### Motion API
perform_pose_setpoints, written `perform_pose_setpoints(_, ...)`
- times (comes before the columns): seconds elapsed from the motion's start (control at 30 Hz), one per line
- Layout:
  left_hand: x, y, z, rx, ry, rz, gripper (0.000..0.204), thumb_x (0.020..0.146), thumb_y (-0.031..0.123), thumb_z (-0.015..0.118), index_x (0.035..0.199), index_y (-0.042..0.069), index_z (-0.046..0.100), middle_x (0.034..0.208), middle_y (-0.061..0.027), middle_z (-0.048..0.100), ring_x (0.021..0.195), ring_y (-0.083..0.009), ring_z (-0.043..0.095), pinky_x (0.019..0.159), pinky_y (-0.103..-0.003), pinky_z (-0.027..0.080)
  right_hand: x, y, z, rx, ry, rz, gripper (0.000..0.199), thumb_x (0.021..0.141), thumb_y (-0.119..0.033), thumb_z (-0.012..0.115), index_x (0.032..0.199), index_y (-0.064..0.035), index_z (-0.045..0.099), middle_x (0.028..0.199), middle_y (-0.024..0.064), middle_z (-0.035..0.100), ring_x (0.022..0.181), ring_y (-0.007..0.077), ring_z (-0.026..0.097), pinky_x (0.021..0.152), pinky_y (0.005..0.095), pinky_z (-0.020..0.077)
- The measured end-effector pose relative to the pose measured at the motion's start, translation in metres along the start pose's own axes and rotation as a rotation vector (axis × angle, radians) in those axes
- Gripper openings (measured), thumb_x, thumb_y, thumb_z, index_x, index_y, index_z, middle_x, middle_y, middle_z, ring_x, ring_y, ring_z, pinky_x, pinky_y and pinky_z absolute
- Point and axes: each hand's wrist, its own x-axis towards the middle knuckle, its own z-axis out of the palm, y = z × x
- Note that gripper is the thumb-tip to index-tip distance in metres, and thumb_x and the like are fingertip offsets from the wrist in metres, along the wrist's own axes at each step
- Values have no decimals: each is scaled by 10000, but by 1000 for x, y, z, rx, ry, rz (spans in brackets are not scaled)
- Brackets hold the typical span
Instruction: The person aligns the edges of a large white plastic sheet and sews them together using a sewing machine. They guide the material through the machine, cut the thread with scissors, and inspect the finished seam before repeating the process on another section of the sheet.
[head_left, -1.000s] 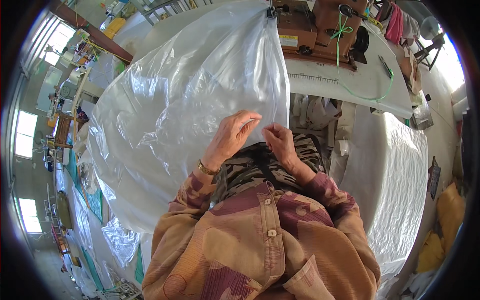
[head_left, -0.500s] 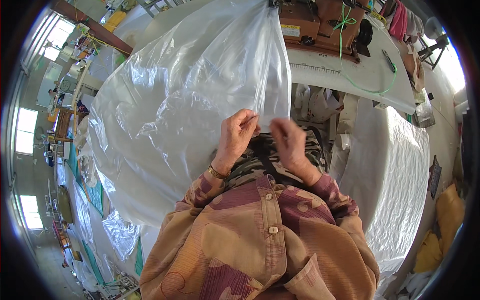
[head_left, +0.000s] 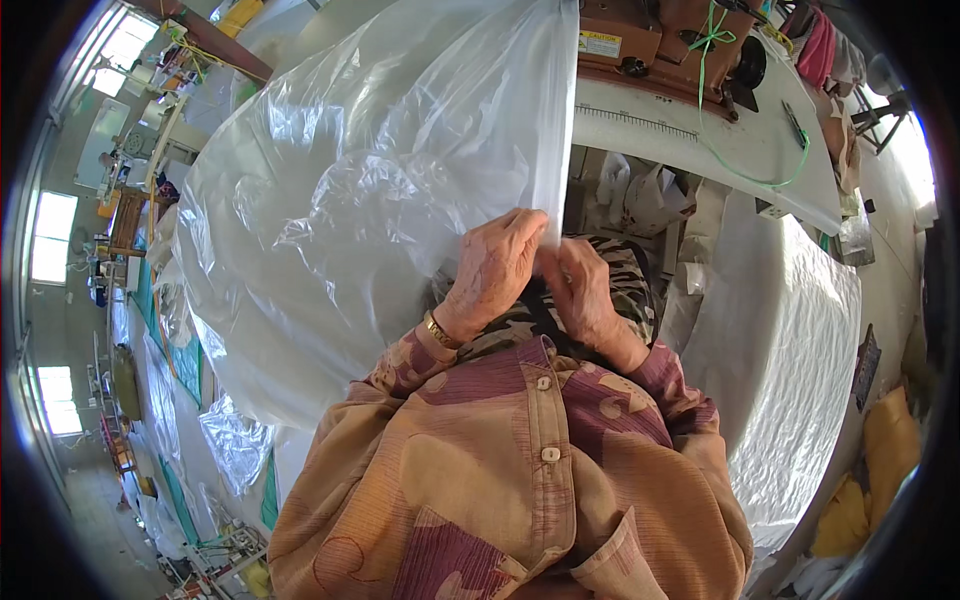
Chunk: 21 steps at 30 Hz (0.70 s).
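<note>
Clear plastic sheet (head_left: pixel 370 200) billows toward ten o'clock from the hands. Left hand (head_left: pixel 492 270) and right hand (head_left: pixel 580 290), touching, both pinch its folded edge, which runs toward twelve o'clock to the brown sewing machine (head_left: pixel 650 40) on the white surface (head_left: pixel 700 130).

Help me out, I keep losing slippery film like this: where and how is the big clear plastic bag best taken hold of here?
Probably at its folded straight edge, near the lower end where the left hand and right hand pinch it now. That edge runs taut from the sewing machine towards the person, while the rest of the clear plastic bag billows loosely leftward. Come from below, at the body side, pinching with fingertips.
</note>
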Motion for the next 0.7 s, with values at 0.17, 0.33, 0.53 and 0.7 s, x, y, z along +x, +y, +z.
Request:
perform_pose_setpoints(0.17,0,-1,-6,-18,-11,-8,69,879,21,631,948,17,625,831,-125,556,676,-312,606,579,-378,472,9,-22,-6,-98,-42,-158,171,808,-33,679,771,-48,513,666,101,522,640,320,554,767,436,469)
perform_pose_setpoints(0.33,0,-5,-9,-106,-17,-38,87,870,1,635,954,-12,619,804,-133,541,663,-302,586,578,-352,461,6,-21,-3,-218,-96,-233,184,787,-46,697,781,-64,514,672,66,551,658,267,583,838,416,466)
perform_pose_setpoints(0.53,-2,-13,-11,-439,-110,-226,95,914,35,629,969,-40,610,798,-100,556,631,-191,559,561,-311,448,9,-24,3,-277,-149,-264,184,792,-52,694,803,-51,510,673,63,516,673,247,586,881,432,474)
perform_pose_setpoints(0.7,-5,-21,-15,-362,-65,-189,154,920,82,665,972,-61,639,815,-67,619,657,-80,525,551,-251,433,11,-16,-5,-353,-382,-439,189,789,-109,726,886,-55,573,824,75,608,766,252,608,811,382,458)
